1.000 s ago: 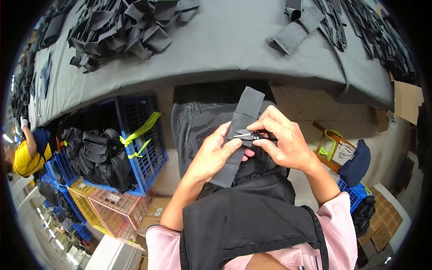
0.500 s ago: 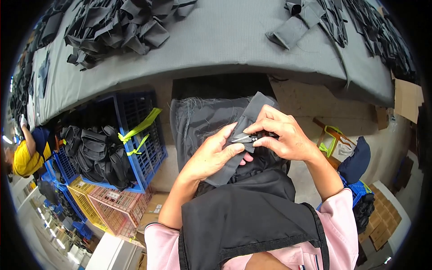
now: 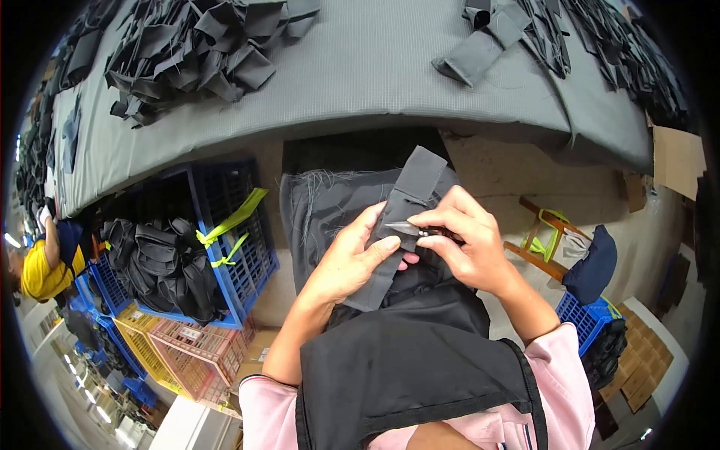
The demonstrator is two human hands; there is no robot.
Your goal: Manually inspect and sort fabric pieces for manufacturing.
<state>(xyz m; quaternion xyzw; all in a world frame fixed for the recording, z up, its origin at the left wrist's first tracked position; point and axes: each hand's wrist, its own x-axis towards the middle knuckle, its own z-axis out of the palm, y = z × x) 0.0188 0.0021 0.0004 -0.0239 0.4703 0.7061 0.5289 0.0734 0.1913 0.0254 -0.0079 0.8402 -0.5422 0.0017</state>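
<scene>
Over my lap, my left hand (image 3: 346, 260) pinches a dark grey fabric strip (image 3: 421, 174) between thumb and fingers. The strip runs slantwise, its far end sticking up beyond both hands and its lower end below my left wrist. My right hand (image 3: 466, 238) grips small thread snips (image 3: 400, 226), their pointed metal blades lying across the strip near my left thumb. The snips' handle is mostly covered by my fingers. Beneath lies a dark cloth (image 3: 304, 225) with loose thread ends clinging to it, spread over my lap.
Ahead stands a grey-covered table (image 3: 360, 82) bearing heaps of dark fabric pieces (image 3: 187, 56). Left is a blue crate (image 3: 247, 277) of black bags, beside yellow and pink crates (image 3: 195, 337). Right, a wooden stool (image 3: 536, 255) and dark blue cloth. A person in yellow (image 3: 45, 266) works far left.
My right hand has shifted slightly right and downward with the snips. The strip's far end has turned and now shows flatter, and the blades lie more level across it.
</scene>
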